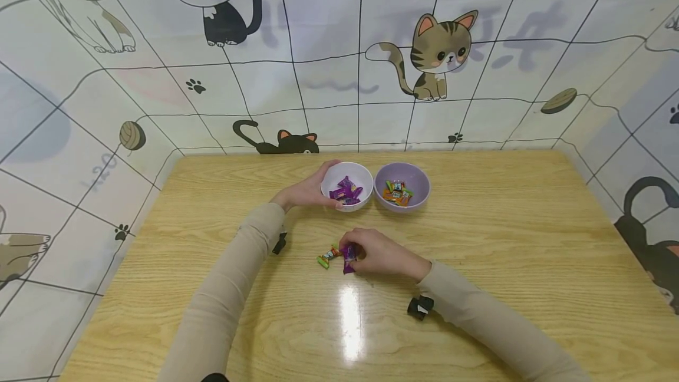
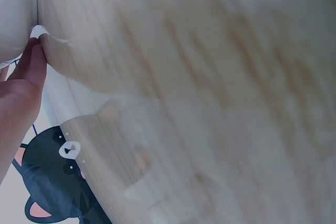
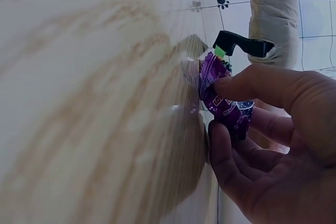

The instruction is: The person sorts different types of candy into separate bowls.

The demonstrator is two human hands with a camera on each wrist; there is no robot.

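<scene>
With thumb and fingers spread round its left side, my left hand (image 1: 307, 191) holds a white bowl (image 1: 366, 177) that has several purple-wrapped candies (image 1: 347, 192) inside. In the left wrist view only part of that hand and the bowl's outer wall (image 2: 16, 14) show. My right hand (image 1: 384, 255) pinches a purple-wrapped candy (image 3: 226, 106) between thumb and fingers, low at the table. Just left of it lies a candy in a green and orange wrapper (image 1: 329, 256).
A light purple bowl (image 1: 415, 178) with several orange and green candies (image 1: 398, 193) stands right beside the white bowl. The wooden table (image 1: 504, 223) backs onto a cloth (image 1: 329, 34) printed with cats. Both wrists carry small black devices (image 1: 421, 307).
</scene>
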